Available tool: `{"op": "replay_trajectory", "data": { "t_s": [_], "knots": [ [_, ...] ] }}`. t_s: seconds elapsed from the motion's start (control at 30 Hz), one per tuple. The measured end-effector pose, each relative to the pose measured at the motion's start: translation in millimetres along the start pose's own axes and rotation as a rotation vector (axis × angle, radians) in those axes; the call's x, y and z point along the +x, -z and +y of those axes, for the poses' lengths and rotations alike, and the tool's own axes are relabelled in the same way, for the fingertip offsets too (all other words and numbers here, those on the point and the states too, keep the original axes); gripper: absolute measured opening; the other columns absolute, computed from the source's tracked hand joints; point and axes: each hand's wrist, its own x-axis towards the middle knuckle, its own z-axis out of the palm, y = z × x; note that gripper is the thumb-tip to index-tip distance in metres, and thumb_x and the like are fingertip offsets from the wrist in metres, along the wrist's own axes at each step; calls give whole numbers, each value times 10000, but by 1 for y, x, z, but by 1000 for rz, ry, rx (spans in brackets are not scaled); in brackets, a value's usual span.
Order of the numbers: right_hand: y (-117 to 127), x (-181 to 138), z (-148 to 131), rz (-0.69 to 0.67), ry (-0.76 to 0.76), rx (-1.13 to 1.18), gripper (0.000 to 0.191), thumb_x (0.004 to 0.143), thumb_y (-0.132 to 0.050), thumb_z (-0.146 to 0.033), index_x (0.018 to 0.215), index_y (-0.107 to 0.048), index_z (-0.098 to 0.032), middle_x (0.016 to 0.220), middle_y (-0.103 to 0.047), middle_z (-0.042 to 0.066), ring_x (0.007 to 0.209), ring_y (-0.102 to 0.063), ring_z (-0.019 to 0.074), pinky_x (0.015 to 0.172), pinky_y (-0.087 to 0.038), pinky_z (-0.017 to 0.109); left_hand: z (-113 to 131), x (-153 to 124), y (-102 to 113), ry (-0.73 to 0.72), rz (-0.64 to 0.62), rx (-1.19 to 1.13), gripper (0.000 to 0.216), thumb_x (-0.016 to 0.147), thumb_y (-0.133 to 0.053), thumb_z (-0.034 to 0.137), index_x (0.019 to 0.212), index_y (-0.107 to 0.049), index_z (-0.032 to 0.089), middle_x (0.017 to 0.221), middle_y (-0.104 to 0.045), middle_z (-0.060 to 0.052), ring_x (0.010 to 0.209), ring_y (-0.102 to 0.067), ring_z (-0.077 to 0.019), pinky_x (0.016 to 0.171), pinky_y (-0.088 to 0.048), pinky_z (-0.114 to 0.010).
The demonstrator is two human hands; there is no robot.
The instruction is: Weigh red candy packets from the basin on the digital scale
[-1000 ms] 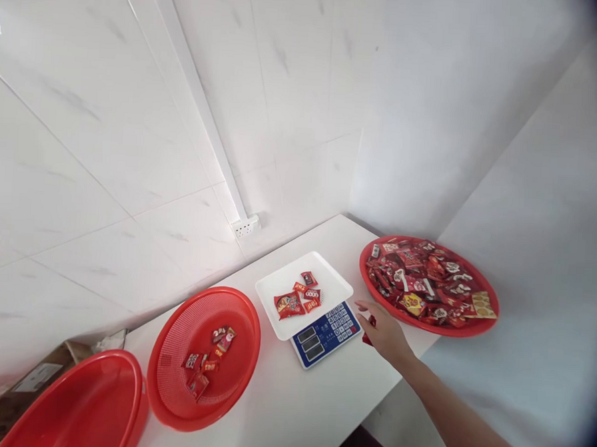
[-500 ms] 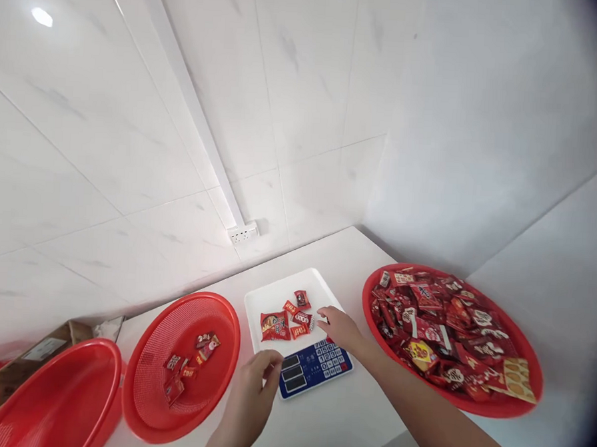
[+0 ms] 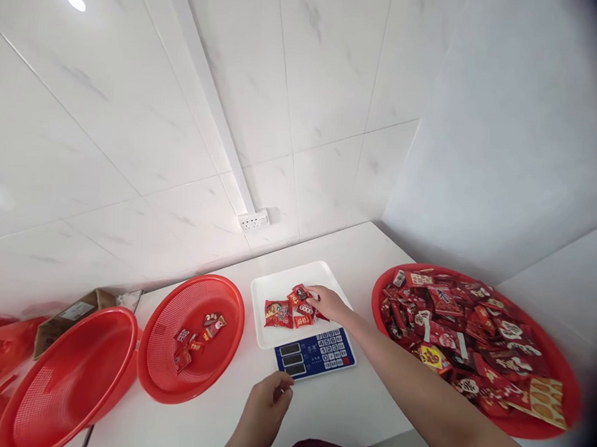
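Note:
My right hand (image 3: 328, 303) is over the white weighing pan (image 3: 262, 288) of a scale, its fingers closed on a small red snack packet (image 3: 301, 293). Below and beside those fingers, several more red packets lie bunched together. A larger red snack packet (image 3: 278, 314) rests flat at the left of the bunch. In front of the scale, my left hand (image 3: 268, 403) hovers with curled fingers, thumb close to the index finger, and nothing shows in it. Its fingertips are just below the scale's blue keypad panel (image 3: 314, 353).
A wide red basket (image 3: 572, 404) heaped with wrapped snacks stands at the right. Left of the scale, a red mesh basket (image 3: 158, 339) holds several packets. Farther left are another red basket (image 3: 70, 372), a cardboard box (image 3: 71, 315) and red plastic bags (image 3: 6, 348). A wall socket (image 3: 253, 220) sits behind.
My right hand has moved left from the pan's right side onto the packets, and they are now bunched closer together. My left hand is a little farther from the scale. The camera view has shifted.

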Motion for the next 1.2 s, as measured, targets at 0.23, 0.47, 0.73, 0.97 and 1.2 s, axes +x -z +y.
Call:
{"op": "replay_trajectory", "data": {
  "t_s": [0.23, 0.47, 0.73, 0.97, 1.2],
  "knots": [
    [-5, -70, 9, -35, -87, 234, 353, 785, -493, -375, 1007, -644, -146, 1002, -677, 96, 926, -612, 229, 837, -440, 346, -18, 12, -3, -23, -3, 30, 175, 781, -499, 300, 855, -635, 219, 802, -641, -45, 749, -565, -199, 685, -415, -289],
    [-31, -110, 23, -35, -226, 304, 331, 750, -514, -377, 956, -653, -157, 926, -694, 64, 835, -625, 195, 780, -457, 316, -20, 84, 24, -224, 130, 456, 368, 824, -468, 307, 1158, -560, 183, 1219, -560, -102, 1150, -450, -243, 965, -345, -359],
    [-39, -102, 7, -16, -255, 164, 328, 780, -469, -374, 1007, -639, -209, 938, -682, 30, 832, -618, 177, 761, -448, 281, -5, 164, 35, -181, 38, 696, 472, 758, -551, 275, 1209, -491, 148, 1275, -486, -130, 1212, -337, -293, 993, -274, -414],
    [-28, -64, -16, 76, -246, -170, 384, 823, -433, -337, 1178, -533, -231, 1224, -538, 57, 944, -583, 198, 737, -413, 282, -8, 166, 43, -131, 23, 671, 309, 676, -642, 316, 946, -562, 191, 1132, -544, -96, 1140, -409, -265, 942, -306, -357],
    [-34, -33, -33, -26, -210, -323, 385, 802, -492, -292, 1181, -488, -227, 1255, -477, 63, 912, -593, 205, 636, -376, 257, -20, 149, 40, 50, 103, 269, 320, 746, -575, 435, 954, -515, 201, 855, -637, -84, 848, -593, -251, 734, -423, -343]
  ]
}}
